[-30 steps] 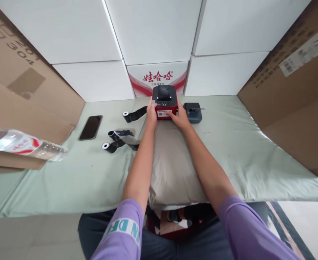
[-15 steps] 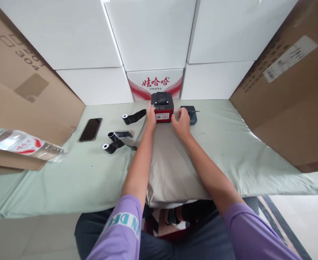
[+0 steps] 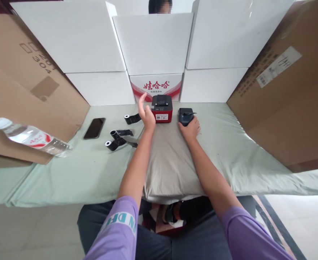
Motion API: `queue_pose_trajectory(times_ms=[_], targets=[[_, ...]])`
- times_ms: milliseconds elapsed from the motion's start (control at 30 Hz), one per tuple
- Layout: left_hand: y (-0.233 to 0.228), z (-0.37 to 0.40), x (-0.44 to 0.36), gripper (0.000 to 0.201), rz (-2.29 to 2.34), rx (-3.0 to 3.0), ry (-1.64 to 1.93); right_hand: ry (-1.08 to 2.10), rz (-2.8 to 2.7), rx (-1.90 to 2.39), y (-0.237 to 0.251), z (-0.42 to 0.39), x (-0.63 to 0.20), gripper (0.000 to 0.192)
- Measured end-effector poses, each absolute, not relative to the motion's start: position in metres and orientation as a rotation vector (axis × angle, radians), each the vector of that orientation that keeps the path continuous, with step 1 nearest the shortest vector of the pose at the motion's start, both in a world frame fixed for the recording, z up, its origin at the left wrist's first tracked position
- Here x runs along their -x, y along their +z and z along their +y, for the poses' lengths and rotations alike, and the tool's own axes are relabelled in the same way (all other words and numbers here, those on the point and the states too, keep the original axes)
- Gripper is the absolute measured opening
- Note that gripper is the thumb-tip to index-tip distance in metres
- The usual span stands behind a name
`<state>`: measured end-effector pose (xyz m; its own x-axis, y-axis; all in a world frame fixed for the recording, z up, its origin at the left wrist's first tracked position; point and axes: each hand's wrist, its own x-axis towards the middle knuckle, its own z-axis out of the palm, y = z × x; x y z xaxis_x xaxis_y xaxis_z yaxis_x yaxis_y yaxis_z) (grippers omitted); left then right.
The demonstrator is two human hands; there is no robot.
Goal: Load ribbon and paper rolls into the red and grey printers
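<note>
A small red and black receipt printer (image 3: pixel 162 116) stands in the middle of the cloth-covered table, with a white label on its front. Against its left side rests the edge of my left hand (image 3: pixel 148 117), fingers raised and apart. My right hand (image 3: pixel 191 129) is closed round the lower right part of a small dark box-shaped device (image 3: pixel 184 116) to the right of the printer. A thin dark piece sticks out over that device's top. Partly behind my left hand lies a black paper roll (image 3: pixel 133 118) with its strip unrolled.
More black rolls (image 3: pixel 114 144) with loose strips lie at left, beside a phone (image 3: pixel 95 128). A water bottle (image 3: pixel 34 138) is at far left. White cartons (image 3: pixel 153 43) wall the back, brown boxes (image 3: pixel 286 108) both sides. A person's head (image 3: pixel 160 6) shows above the cartons.
My left hand has loosened from the printer's side and its fingers have lifted. My right hand has moved right and taken hold of the dark device. The view has tilted up.
</note>
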<state>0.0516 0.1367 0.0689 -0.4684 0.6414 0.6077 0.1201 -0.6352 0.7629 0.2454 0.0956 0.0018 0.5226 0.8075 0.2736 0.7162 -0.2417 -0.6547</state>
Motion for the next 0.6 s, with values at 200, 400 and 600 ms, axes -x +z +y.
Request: queue_pose_trajectory(times_ms=[200, 400, 600], targets=[[0.136, 0.101, -0.051, 0.018, 0.920, -1.224, 2.250, 0.143, -1.246, 2.031, 0.003, 0.096, -0.247, 0.090], [0.144, 0.034, -0.049, 0.013, 0.735, -1.458, 2.304, 0.184, -1.213, 1.941, 0.009, 0.099, -0.247, 0.083], [0.020, 0.004, -0.055, 0.012, 1.143, -1.585, 1.631, 0.047, -1.220, 1.609, 0.019, 0.068, -0.248, 0.077]])
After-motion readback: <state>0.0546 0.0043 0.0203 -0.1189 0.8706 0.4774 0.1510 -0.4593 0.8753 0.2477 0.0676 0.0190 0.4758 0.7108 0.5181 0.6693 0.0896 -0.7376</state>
